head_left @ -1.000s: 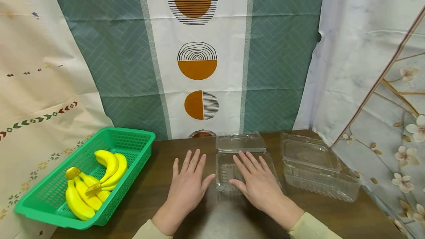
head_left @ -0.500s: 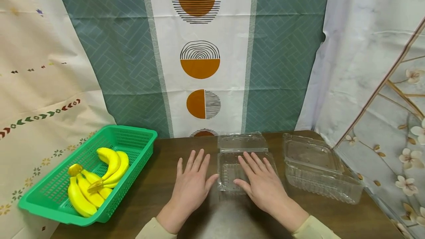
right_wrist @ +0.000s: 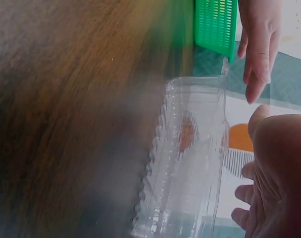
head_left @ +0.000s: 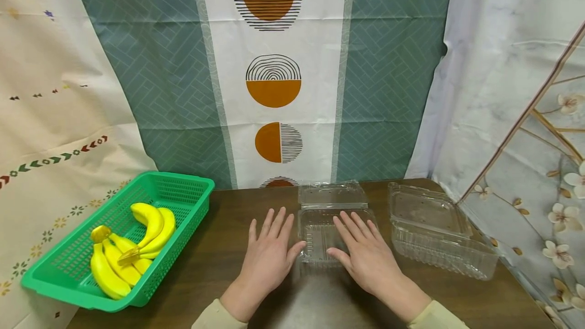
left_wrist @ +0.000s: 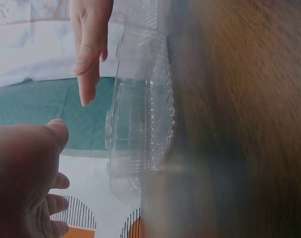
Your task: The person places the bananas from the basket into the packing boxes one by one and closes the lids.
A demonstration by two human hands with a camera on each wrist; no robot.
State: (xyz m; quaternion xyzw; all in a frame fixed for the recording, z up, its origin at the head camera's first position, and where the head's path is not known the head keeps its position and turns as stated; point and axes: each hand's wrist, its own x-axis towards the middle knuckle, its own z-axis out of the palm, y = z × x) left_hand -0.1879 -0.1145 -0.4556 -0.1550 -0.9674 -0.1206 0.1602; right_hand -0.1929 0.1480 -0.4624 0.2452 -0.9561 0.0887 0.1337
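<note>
My left hand (head_left: pixel 268 258) is held palm down with its fingers spread, just left of a clear plastic clamshell container (head_left: pixel 315 245). Its lid (head_left: pixel 331 195) is folded back toward the curtain. Over the container's right part my right hand (head_left: pixel 367 258) is spread the same way, hiding some of it. Both wrist views show the palms raised off the table, beside the container's rim, with nothing in them. To the left, a green basket (head_left: pixel 59 296) holds two bunches of yellow bananas, one bunch (head_left: pixel 109 268) in front and another bunch (head_left: pixel 160 230) behind.
A second clear clamshell container (head_left: pixel 443 250) stands at the right, its lid (head_left: pixel 429 209) tilted back. Beneath everything is a dark wooden table (head_left: pixel 301 303). A patterned curtain (head_left: pixel 388 90) closes off the back, and printed cloths hang at both sides.
Both hands have drifted slightly to the right over the container, fingers still spread. The head view has shifted a little. Basket, bananas and containers have stayed in place.
</note>
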